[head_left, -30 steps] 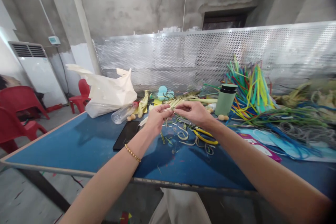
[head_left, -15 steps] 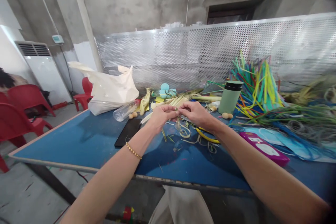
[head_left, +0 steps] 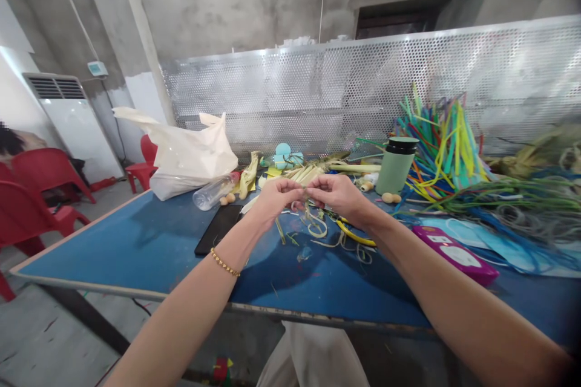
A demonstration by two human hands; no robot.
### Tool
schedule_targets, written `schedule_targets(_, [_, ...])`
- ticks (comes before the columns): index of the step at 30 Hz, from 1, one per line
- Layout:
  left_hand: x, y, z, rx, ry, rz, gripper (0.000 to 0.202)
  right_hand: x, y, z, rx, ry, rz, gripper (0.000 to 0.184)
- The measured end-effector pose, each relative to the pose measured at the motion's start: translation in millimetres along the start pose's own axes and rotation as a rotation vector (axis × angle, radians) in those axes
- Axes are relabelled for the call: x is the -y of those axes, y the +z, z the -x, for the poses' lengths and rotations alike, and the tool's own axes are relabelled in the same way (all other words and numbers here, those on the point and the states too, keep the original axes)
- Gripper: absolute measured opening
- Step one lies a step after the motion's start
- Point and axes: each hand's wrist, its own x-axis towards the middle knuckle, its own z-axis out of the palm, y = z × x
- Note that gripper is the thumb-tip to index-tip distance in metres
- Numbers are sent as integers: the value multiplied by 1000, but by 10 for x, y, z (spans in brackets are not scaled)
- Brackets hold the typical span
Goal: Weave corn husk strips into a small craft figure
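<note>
- In the head view, our left hand [head_left: 282, 195] pinches with thumb and forefinger drawn together on a small, pale strip [head_left: 305, 192]; the beaded bracelet [head_left: 224, 262] is on this arm.
- Our right hand [head_left: 334, 195] pinches the same strip from the other side, its fingertips almost meeting the left ones. How firm either grip is, we cannot tell.
- The strip is held above the table [head_left: 149, 248], in front of the pale husks [head_left: 313, 174] and near the middle of the view.
- To work it well, we judge it best to let one hand steady the strip while the other makes small moves close to the pinch; a hard pull could split something this thin.
- Resting the wrists lower might also calm the fingertips, since both forearms reach out unsupported.
- As for its looks, the strip seems thin, dull and greenish-white. Our fingers hide most of it, so its full shape and ends are unclear.
- Below the hands, we see a loose curl [head_left: 323, 229] of similar colour on the table, just beside a yellow handle [head_left: 356, 235].
</note>
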Motion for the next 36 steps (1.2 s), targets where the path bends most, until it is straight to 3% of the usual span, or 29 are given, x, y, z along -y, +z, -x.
schedule_targets(3, [-30, 16, 9, 10, 21, -17, 25, 26, 1, 21, 11, 37, -47, 22])
schedule_targets(8, [-4, 18, -1, -69, 98, -108, 23, -6, 42, 25, 57, 80, -132, 17])
schedule_targets(17, [36, 32, -14, -109, 68, 42, 24, -130, 96, -16, -19, 70, -240, 17])
schedule_targets(28, [95, -8, -72, -211, 161, -231, 12, -49, 146, 29, -53, 65, -163, 20])
schedule_targets(36, [94, -11, -65, -162, 205, -318, 12, -76, 148, 23, -50, 65, -155, 24])
